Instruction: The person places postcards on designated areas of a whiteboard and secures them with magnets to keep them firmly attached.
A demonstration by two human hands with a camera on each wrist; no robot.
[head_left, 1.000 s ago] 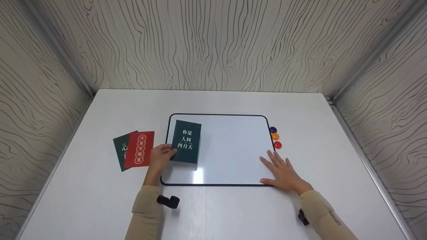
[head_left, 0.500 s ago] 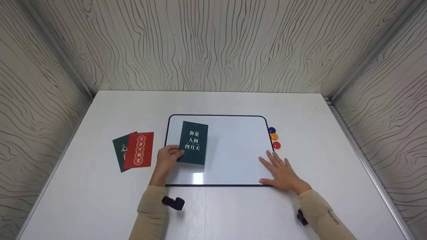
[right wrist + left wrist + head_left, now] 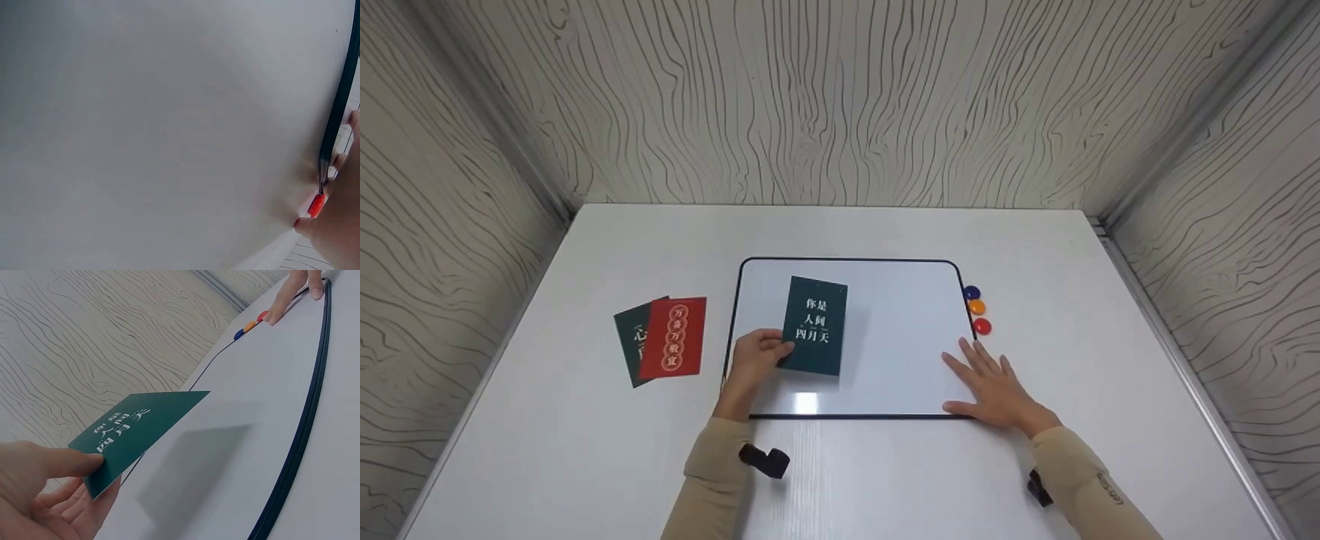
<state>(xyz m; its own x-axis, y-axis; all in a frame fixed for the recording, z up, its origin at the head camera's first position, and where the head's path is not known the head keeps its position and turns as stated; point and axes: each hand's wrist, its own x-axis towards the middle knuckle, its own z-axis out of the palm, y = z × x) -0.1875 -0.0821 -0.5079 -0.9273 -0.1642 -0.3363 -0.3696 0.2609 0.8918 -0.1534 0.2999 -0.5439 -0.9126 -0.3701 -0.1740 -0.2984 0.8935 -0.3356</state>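
My left hand (image 3: 759,360) pinches a dark green card (image 3: 814,356) with white characters by its lower left corner, thumb on top and fingers beneath. The card is raised over the left half of a black-rimmed whiteboard (image 3: 900,337); in the left wrist view the green card (image 3: 121,458) casts a shadow on the board. My right hand (image 3: 997,390) rests with spread fingers on the board's lower right corner. Just beyond its fingertips, along the right rim, lie a red round magnet (image 3: 982,326), an orange one and a blue one.
Left of the board, a red card (image 3: 673,337) with gold characters overlaps another green card (image 3: 628,322) on the white table (image 3: 547,450). Wood-grain panels (image 3: 825,105) stand behind the table and on both sides.
My left hand has carried the green card to the right across the board, from near its left rim toward the middle. The right hand has stayed in place.
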